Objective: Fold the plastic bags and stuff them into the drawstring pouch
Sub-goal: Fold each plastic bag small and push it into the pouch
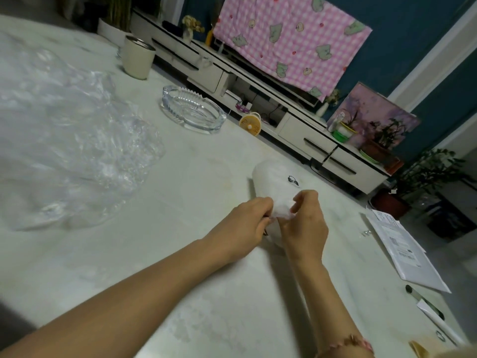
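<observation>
Both hands work at the mouth of the white drawstring pouch [273, 180], which lies on the table [206, 293] on the near side of the glass ashtray [192, 112].
Head view: the left hand [247, 223] grips the pouch's near end, fingers curled round it. The right hand [304, 223] pinches a crumpled plastic bag [282, 211] at that opening. More clear plastic bags [72, 140] lie heaped left of the ashtray, and a cream cup [138, 58] stands beyond it.

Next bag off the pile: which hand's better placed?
Left, probably. Both hands pinch the pouch, but the bag pile lies left of the left hand; the right hand would have to reach across it.
</observation>
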{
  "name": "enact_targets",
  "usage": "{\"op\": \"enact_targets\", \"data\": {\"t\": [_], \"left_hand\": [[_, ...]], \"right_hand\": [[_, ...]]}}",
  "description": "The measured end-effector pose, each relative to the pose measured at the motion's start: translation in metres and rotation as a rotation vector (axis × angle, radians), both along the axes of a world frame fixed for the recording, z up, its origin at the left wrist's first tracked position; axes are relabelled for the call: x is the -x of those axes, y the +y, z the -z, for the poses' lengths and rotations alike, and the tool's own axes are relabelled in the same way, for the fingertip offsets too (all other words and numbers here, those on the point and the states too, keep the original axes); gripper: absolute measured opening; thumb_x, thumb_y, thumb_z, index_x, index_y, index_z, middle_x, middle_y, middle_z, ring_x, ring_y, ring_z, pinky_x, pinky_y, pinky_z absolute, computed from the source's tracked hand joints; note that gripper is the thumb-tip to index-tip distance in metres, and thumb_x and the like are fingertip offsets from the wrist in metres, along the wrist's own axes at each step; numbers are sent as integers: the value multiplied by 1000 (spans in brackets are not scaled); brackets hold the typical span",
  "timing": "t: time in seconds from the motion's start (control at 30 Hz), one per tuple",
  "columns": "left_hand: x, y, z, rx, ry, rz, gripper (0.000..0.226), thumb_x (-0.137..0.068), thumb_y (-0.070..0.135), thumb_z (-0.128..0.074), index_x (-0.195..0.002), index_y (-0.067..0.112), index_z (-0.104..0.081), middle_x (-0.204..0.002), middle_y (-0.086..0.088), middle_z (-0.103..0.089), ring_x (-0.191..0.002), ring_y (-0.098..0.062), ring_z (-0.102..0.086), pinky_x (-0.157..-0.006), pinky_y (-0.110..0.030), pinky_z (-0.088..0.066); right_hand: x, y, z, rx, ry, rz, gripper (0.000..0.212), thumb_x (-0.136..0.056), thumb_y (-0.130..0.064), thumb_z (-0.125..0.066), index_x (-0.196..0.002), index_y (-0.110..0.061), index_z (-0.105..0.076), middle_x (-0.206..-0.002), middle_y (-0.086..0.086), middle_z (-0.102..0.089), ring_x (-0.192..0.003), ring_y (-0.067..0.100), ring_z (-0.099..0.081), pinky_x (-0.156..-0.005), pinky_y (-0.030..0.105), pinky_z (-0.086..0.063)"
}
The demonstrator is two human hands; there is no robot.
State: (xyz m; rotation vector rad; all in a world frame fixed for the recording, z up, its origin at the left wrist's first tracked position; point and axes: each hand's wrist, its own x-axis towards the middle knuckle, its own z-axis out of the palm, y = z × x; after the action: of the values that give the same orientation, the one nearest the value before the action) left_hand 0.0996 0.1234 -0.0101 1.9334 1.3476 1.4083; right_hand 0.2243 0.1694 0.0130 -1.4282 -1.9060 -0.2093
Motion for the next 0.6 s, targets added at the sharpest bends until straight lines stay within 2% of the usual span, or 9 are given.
{"op": "enact_targets", "data": {"t": [0.03,0.13,0.2,0.27,0.37,0.43,0.47,0.53,0.6], "left_hand": [[-1,0,1,4,16,9,7,-94,7,-48,-93,1,-51,-90,-7,-53,-83,-25,-50,-77,-36,-41],[-9,-5,1,66,124,-17,16,-96,13,-45,-84,16,-36,-89,-4,-47,-81,-25,-45,-73,-36,-38],[-7,-5,1,117,188,-98,12,-98,19,-43,-87,18,-37,-99,-8,-52,-89,-28,-49,-75,-35,-37],[0,-1,2,178,242,-197,10,-99,23,-43,-96,14,-46,-106,-7,-54,-96,-26,-50,-77,-34,-37],[13,-7,5,201,268,-265,23,-99,24,-43,-115,9,-50,-116,-8,-54,-107,-26,-49,-85,-33,-37],[28,-29,11,147,271,-320,29,-98,24,-42,-120,7,-50,-116,-9,-56,-107,-27,-51,-90,-34,-39],[31,-39,15,62,268,-374,29,-96,26,-42,-114,8,-55,-109,-8,-60,-100,-26,-57,-87,-31,-44],[46,-72,22,-74,274,-460,28,-88,29,-40,-95,14,-62,-89,0,-64,-82,-18,-61,-76,-26,-46],[64,-108,27,-189,270,-497,19,-86,23,-42,-91,16,-59,-88,1,-63,-84,-15,-56,-81,-25,-41]], "right_hand": [[2,5,-5,71,-81,59,29,-74,-4,-60,-95,-13,-43,-84,3,-53,-74,28,-51,-60,31,-32],[11,16,-22,253,-249,171,23,-78,-5,-48,-99,-9,-42,-89,8,-55,-72,26,-44,-61,31,-28],[19,23,-27,310,-311,181,23,-81,-5,-46,-103,-7,-42,-97,12,-58,-75,28,-44,-62,32,-29],[22,26,-29,406,-329,155,23,-83,-10,-49,-103,-7,-41,-105,14,-57,-83,31,-48,-65,33,-32],[20,11,-43,586,-373,115,42,-82,-22,-61,-116,-8,-41,-118,14,-50,-105,32,-51,-79,35,-42],[30,-6,-54,542,-503,106,57,-82,-22,-64,-131,-9,-37,-128,16,-45,-118,34,-44,-91,38,-41],[34,-17,-60,461,-558,111,59,-84,-21,-63,-135,-9,-36,-130,17,-44,-119,35,-42,-93,40,-40],[59,-44,-61,315,-483,15,53,-87,-21,-60,-135,-10,-40,-128,16,-47,-116,33,-44,-92,39,-38],[88,-71,-50,338,-310,-242,44,-89,-20,-59,-130,-13,-46,-122,12,-52,-105,22,-48,-85,28,-38]]}}
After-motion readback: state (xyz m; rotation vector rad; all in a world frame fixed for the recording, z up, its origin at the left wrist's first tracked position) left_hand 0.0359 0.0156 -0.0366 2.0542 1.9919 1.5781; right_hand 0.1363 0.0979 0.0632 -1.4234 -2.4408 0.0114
